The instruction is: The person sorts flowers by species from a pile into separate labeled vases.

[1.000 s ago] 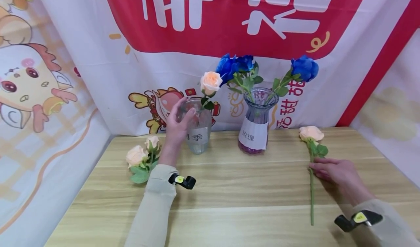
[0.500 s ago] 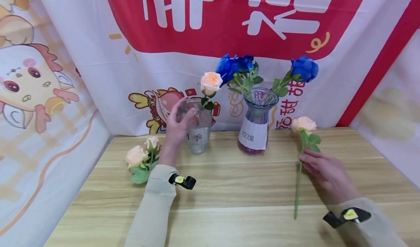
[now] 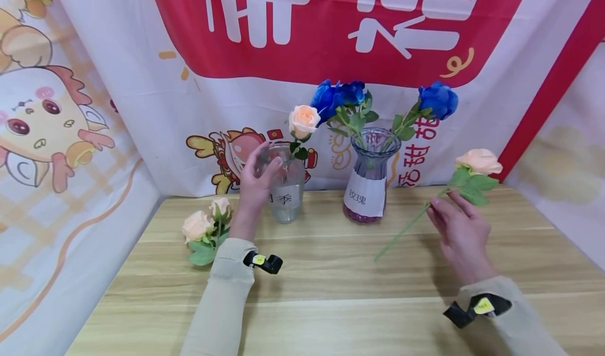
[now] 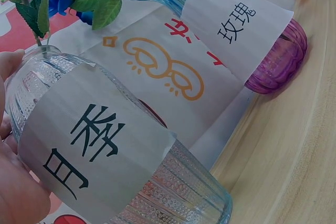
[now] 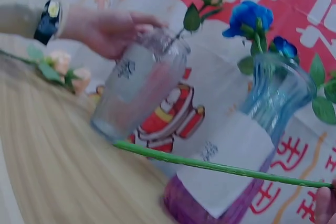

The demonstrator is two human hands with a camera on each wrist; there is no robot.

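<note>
With the right hand (image 3: 463, 235), pinching a peach flower (image 3: 478, 161) by its stem (image 3: 402, 233), up over the tabletop's (image 3: 331, 272) right side, tilted toward the far right corner! With the left hand (image 3: 256, 184), gripping the clear vase (image 3: 288, 175) around its neck, near the far edge. Careful here: could clip the purple-based vase (image 3: 368, 188), also by the far edge, if swinging too low; could topple the clear vase by tugging so high.

Wood-grain table (image 3: 331, 277) beneath clear vase (image 3: 289, 180), purple-based vase (image 3: 367, 182), peach roses (image 3: 198, 226).
</note>
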